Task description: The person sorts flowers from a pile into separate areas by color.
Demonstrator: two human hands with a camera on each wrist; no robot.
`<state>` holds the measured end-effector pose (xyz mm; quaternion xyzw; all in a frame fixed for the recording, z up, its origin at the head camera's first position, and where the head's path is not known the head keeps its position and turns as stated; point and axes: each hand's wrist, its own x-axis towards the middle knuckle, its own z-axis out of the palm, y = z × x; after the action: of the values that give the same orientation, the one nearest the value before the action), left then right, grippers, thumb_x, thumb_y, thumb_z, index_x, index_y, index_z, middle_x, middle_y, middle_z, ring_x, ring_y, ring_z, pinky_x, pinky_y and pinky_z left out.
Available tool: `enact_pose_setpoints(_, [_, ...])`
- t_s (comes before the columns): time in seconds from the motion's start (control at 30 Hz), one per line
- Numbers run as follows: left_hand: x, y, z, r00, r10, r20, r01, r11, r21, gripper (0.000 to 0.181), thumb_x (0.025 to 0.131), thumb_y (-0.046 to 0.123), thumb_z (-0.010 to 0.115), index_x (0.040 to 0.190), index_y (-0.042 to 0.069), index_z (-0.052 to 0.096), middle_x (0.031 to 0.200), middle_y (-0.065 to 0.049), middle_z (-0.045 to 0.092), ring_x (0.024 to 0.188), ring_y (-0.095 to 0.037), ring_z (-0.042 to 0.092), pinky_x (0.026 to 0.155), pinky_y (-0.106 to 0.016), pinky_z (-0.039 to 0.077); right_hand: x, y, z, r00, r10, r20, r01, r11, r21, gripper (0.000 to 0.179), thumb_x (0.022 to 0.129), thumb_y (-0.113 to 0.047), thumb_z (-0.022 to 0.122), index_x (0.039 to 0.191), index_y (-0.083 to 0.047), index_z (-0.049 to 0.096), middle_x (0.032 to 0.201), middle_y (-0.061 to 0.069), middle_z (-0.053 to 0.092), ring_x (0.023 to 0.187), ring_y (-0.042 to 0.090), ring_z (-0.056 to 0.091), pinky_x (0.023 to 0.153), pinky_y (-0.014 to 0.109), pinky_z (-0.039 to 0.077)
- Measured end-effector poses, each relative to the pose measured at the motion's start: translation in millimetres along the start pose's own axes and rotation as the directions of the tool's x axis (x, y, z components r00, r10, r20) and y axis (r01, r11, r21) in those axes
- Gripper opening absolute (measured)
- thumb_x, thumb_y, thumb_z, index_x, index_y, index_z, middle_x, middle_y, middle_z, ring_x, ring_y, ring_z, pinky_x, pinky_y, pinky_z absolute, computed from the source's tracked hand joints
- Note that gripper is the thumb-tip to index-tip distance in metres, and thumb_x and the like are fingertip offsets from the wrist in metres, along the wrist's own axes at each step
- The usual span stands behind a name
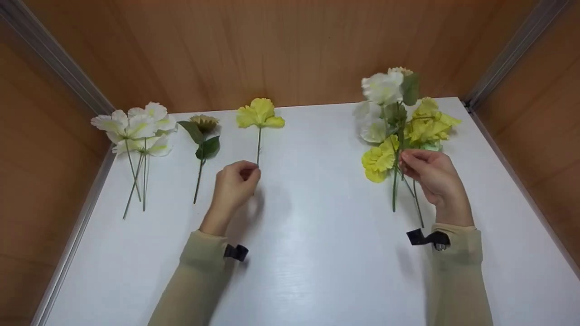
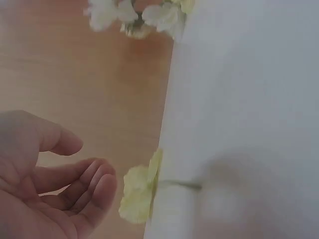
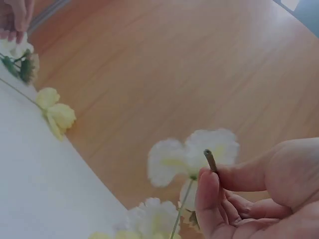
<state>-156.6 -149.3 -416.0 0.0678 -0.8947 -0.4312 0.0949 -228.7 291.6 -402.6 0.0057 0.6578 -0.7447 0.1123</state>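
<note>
My left hand (image 1: 235, 185) hovers over the stem of a single yellow flower (image 1: 260, 113) lying at the table's back. In the left wrist view a gap shows between its thumb and loosely bent fingers, apart from that flower. My right hand (image 1: 432, 174) pinches a thick stem (image 3: 211, 160) between thumb and fingertips, its cut end poking out. This stem seems to belong to the leafy beige flower (image 1: 400, 70), partly hidden behind a white flower (image 1: 383, 88). Whether the white flower's thin stem is also held, I cannot tell. Yellow flowers (image 1: 428, 124) surround that hand.
White flowers (image 1: 131, 127) with crossed stems lie at the back left. Beside them is another leafy beige flower (image 1: 204, 122). The white table (image 1: 290, 253) is bounded by wooden panels (image 1: 290, 50) and metal corner rails (image 1: 68, 59).
</note>
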Motion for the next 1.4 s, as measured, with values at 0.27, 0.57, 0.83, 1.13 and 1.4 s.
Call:
enact_pose_setpoints(0.27, [-6.4, 36.1, 52.0, 0.995, 0.049, 0.082, -0.033, 0.982, -0.186, 0.021, 0.102, 0.014, 0.071, 0.118, 0.003, 0.08, 0.098, -0.006, 0.077, 0.087, -0.021, 0.071, 0.076, -0.033, 0.058, 4.1, 9.2, 55.3, 0.999, -0.033, 0.035, 0.036, 0.996, -0.086, 0.025, 0.11, -0.003, 0.062, 0.128, 0.015, 0.063, 0.103, 0.004, 0.075, 0.093, 0.014, 0.073, 0.085, 0.024, 0.061])
enact_pose_setpoints(0.57, [-14.0, 62.5, 79.3, 0.986, 0.086, 0.146, -0.028, 0.932, -0.36, 0.022, 0.107, 0.017, 0.07, 0.124, 0.004, 0.079, 0.101, -0.004, 0.078, 0.096, -0.034, 0.075, 0.078, -0.03, 0.062, -3.4, 32.2, 119.2, 0.991, -0.103, 0.09, 0.113, 0.986, -0.119, 0.019, 0.106, 0.001, 0.068, 0.121, 0.013, 0.068, 0.105, 0.012, 0.075, 0.09, 0.016, 0.073, 0.085, 0.028, 0.063])
enact_pose_setpoints(0.83, [-14.0, 61.6, 75.4, 0.989, 0.1, 0.113, -0.047, 0.916, -0.398, 0.027, 0.108, 0.016, 0.069, 0.129, 0.002, 0.078, 0.112, -0.008, 0.08, 0.098, -0.02, 0.074, 0.082, -0.031, 0.061, -16.0, 49.7, 158.8, 0.976, -0.157, 0.153, 0.186, 0.962, -0.198, 0.014, 0.103, 0.002, 0.073, 0.114, 0.009, 0.073, 0.1, 0.014, 0.075, 0.089, 0.02, 0.072, 0.08, 0.029, 0.064])
enact_pose_setpoints(1.13, [-11.4, 56.6, 71.2, 0.992, 0.093, 0.086, -0.034, 0.852, -0.522, 0.017, 0.104, 0.004, 0.073, 0.116, -0.005, 0.08, 0.102, -0.011, 0.081, 0.091, -0.017, 0.073, 0.08, -0.026, 0.06, -24.6, 68.5, 180.0, 0.952, -0.176, 0.249, 0.223, 0.959, -0.176, 0.014, 0.103, 0.003, 0.072, 0.115, 0.011, 0.072, 0.099, 0.016, 0.075, 0.089, 0.018, 0.073, 0.082, 0.031, 0.064])
enact_pose_setpoints(1.4, [-6.2, 51.5, 63.9, 0.996, 0.071, 0.052, -0.034, 0.855, -0.518, 0.011, 0.102, -0.003, 0.073, 0.109, -0.006, 0.081, 0.093, -0.011, 0.079, 0.078, -0.016, 0.07, 0.073, -0.025, 0.061, -28.9, 79.0, 187.6, 0.922, -0.109, 0.372, 0.205, 0.952, -0.228, 0.022, 0.105, -0.005, 0.072, 0.115, 0.014, 0.073, 0.105, 0.029, 0.077, 0.088, 0.023, 0.079, 0.082, 0.04, 0.066])
